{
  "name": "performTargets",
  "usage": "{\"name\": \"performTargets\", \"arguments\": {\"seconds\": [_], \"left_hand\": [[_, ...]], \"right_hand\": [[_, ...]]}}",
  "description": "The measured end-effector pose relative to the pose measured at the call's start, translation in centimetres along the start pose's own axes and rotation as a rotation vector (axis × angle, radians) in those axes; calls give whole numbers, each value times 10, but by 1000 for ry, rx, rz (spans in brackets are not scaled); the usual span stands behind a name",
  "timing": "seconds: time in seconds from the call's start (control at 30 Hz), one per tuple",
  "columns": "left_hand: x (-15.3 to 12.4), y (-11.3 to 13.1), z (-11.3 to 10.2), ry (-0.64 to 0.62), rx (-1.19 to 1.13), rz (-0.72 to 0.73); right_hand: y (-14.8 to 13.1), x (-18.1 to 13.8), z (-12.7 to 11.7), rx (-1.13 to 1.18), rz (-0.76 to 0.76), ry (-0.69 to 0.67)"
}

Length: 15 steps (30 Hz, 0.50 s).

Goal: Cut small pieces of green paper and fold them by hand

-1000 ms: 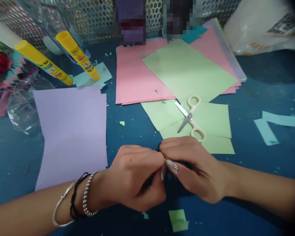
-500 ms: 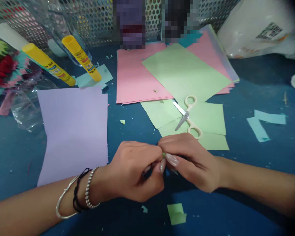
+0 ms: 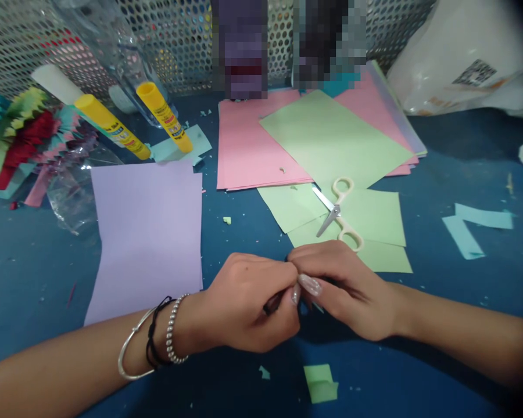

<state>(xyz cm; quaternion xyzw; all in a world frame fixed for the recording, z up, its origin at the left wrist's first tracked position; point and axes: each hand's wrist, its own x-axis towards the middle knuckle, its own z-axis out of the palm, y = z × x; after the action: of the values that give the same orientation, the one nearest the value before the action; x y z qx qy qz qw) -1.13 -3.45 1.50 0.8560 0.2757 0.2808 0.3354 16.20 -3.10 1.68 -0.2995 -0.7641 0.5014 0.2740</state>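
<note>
My left hand (image 3: 257, 307) and my right hand (image 3: 344, 290) meet at the fingertips above the blue table. Both are closed in a pinch. What they hold is hidden now; a tiny green bit, looking like paper, showed between them a moment earlier. White-handled scissors (image 3: 336, 212) lie with blades parted just beyond my right hand, on light green sheets (image 3: 377, 217). Left of my left hand is a purple sheet (image 3: 150, 232). A small folded green paper piece (image 3: 321, 383) lies on the table nearer to me.
Two yellow glue sticks (image 3: 113, 128) (image 3: 163, 116) lean at the back left, near a clear bottle (image 3: 113, 52). Pink sheets (image 3: 253, 145) are stacked behind. Light blue strips (image 3: 483, 217) lie right, a white plastic bag (image 3: 436, 64) back right, crinkled colored paper (image 3: 21, 145) far left.
The whole view has shifted, so things appear slightly farther right and lower. My hands keep nearly the same pinch; the green bit between the fingertips is no longer visible.
</note>
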Motion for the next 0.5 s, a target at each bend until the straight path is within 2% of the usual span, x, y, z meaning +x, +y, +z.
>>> {"name": "performTargets", "arguments": {"seconds": [0.5], "left_hand": [[-2, -1, -1, -29, -46, -14]], "right_hand": [[1, 0, -1, 36, -17, 27]]}}
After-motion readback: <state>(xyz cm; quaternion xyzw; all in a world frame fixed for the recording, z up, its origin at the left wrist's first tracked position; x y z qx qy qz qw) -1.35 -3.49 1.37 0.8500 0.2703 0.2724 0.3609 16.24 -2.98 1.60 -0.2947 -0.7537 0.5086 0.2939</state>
